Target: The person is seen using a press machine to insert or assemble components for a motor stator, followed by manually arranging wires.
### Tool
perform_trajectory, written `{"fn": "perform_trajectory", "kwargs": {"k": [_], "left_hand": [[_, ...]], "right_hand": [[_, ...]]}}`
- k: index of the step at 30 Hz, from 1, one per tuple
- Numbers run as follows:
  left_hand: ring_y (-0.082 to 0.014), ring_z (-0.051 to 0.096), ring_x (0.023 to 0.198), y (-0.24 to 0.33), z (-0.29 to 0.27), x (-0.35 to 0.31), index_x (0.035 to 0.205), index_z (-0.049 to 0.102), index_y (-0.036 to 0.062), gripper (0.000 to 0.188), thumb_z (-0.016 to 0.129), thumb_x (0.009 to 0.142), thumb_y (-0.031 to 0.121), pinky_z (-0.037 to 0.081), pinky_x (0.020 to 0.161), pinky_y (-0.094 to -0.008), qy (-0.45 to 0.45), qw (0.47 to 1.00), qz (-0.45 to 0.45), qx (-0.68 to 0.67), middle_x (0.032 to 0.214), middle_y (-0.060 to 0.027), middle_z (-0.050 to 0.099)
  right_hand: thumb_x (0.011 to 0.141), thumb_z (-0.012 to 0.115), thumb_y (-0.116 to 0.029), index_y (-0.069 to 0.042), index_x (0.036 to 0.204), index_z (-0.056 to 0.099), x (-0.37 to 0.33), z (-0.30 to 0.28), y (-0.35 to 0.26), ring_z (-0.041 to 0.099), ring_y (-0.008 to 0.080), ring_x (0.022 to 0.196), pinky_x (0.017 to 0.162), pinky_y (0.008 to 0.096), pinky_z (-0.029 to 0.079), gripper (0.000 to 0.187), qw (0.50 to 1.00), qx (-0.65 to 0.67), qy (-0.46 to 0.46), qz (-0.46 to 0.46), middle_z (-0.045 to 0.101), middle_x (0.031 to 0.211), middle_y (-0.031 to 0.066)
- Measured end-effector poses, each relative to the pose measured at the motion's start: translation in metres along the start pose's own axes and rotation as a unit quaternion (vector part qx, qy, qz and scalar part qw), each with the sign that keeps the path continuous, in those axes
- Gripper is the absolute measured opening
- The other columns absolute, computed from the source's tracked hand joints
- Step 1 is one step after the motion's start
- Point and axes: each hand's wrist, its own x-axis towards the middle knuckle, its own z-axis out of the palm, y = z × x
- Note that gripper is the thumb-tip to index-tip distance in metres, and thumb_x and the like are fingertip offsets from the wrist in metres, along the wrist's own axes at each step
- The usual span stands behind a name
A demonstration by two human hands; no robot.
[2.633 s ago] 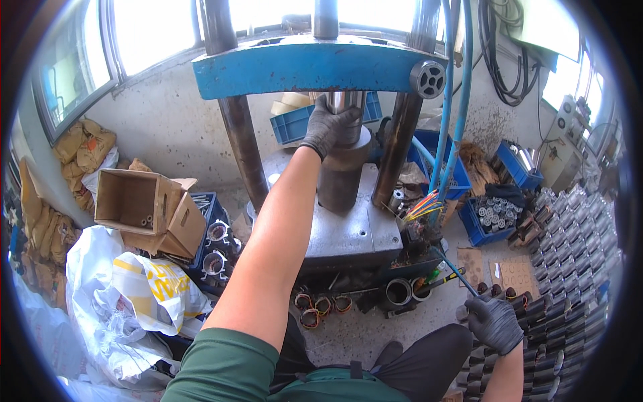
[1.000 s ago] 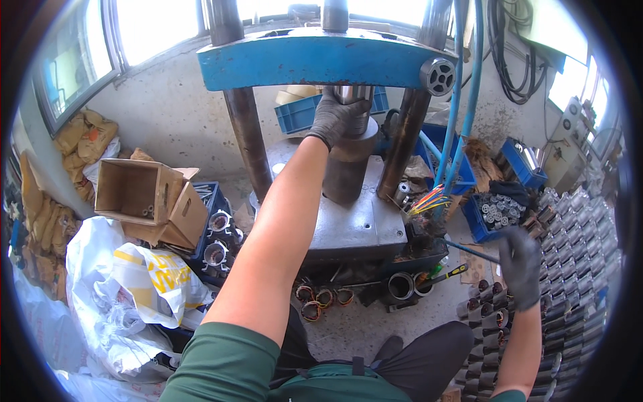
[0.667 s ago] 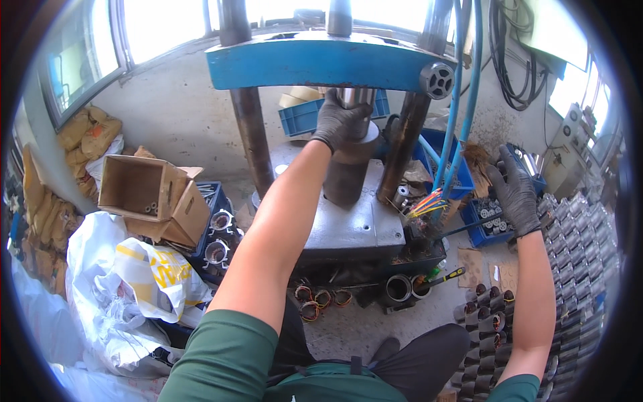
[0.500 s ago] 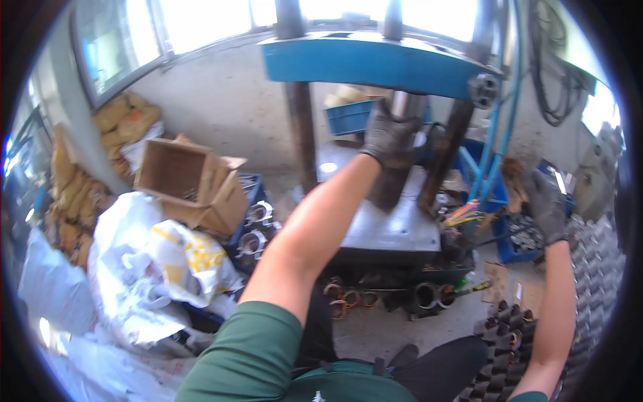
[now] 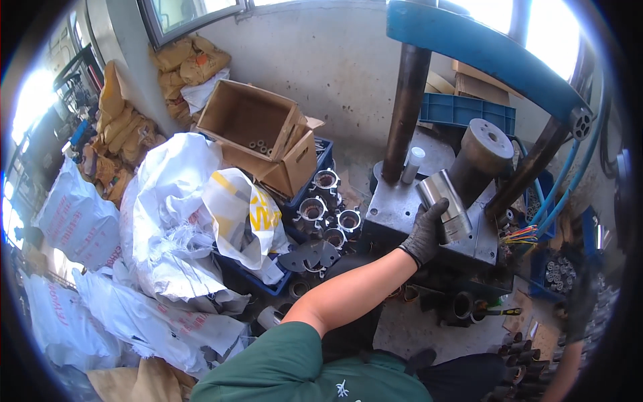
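Observation:
My left hand [image 5: 426, 236], in a dark work glove, is closed round a shiny metal cylinder [image 5: 444, 204]. It holds the cylinder tilted above the front of the press's steel bed [image 5: 392, 213]. Behind it, on the bed, stands a thick dark steel post [image 5: 481, 157] with a flat round top. To the left of the post is a small bright metal pin [image 5: 413, 165]. My right hand [image 5: 584, 295], also gloved, is at the far right near a blue bin of small metal parts [image 5: 560, 276]. It is blurred and dark, so its fingers cannot be made out.
A blue press beam [image 5: 482, 47] spans thick columns over the bed. Blue hoses [image 5: 569, 177] and coloured wires [image 5: 521, 234] run at right. Left are an open cardboard box [image 5: 249, 120], ring-shaped metal housings [image 5: 313, 209] and white sacks [image 5: 171, 201]. A screwdriver [image 5: 502, 311] lies below.
My left hand has brought the metal cylinder away from under the press beam, toward me. The right hand has moved lower and nearer. The view has turned left.

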Motion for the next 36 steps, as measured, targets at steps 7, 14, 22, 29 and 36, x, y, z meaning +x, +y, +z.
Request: {"fn": "perform_trajectory", "kwargs": {"k": [7,14,22,29,36], "left_hand": [[-0.0308,0.065,0.125,-0.001,-0.018,0.007,0.152,0.05,0.0099,0.081,0.087,0.089,0.045,0.052,0.113,-0.0509,0.019,0.998,-0.028,-0.05,0.131,-0.0109,0.066],[-0.0321,0.064,0.125,-0.001,-0.014,0.006,0.151,0.049,0.012,0.08,0.09,0.087,0.036,0.053,0.112,-0.0523,-0.016,0.996,-0.05,-0.066,0.132,-0.0116,0.064],[-0.0273,0.068,0.12,0.007,-0.005,0.003,0.147,0.052,0.0095,0.081,0.094,0.083,0.035,0.059,0.104,-0.0476,-0.059,0.998,-0.001,-0.001,0.128,-0.0099,0.066],[-0.0249,0.07,0.114,0.003,-0.016,0.01,0.142,0.056,0.0057,0.078,0.095,0.079,0.031,0.06,0.102,-0.0417,0.048,0.994,0.063,0.079,0.125,-0.0101,0.069],[-0.0265,0.071,0.112,0.0,-0.02,0.01,0.141,0.057,0.0037,0.079,0.094,0.08,0.036,0.061,0.101,-0.0434,0.011,0.998,0.053,0.027,0.122,-0.012,0.069]], "right_hand": [[0.082,0.074,-0.006,0.003,0.124,0.066,-0.08,0.006,-0.147,0.065,0.0506,0.107,0.092,0.0537,0.053,0.044,0.961,-0.137,-0.166,-0.172,0.068,0.12,0.0276],[0.077,0.09,-0.014,0.002,0.142,0.06,-0.002,0.115,-0.239,0.067,0.0456,0.12,0.106,0.0506,0.053,0.073,0.975,0.127,-0.11,-0.149,0.068,0.131,0.027],[0.068,0.099,-0.031,0.009,0.164,0.027,0.053,0.229,-0.276,0.061,0.041,0.138,0.118,0.0458,0.049,0.126,0.953,0.211,-0.203,-0.073,0.059,0.147,0.031],[0.068,0.096,-0.036,0.01,0.165,0.017,0.04,0.271,-0.287,0.063,0.0426,0.134,0.114,0.0469,0.051,0.133,0.968,0.18,-0.174,-0.028,0.059,0.144,0.0313],[0.067,0.098,-0.035,0.005,0.164,0.028,0.036,0.271,-0.272,0.063,0.0365,0.134,0.112,0.0455,0.052,0.126,0.94,0.275,-0.2,-0.012,0.06,0.144,0.0247]]}}
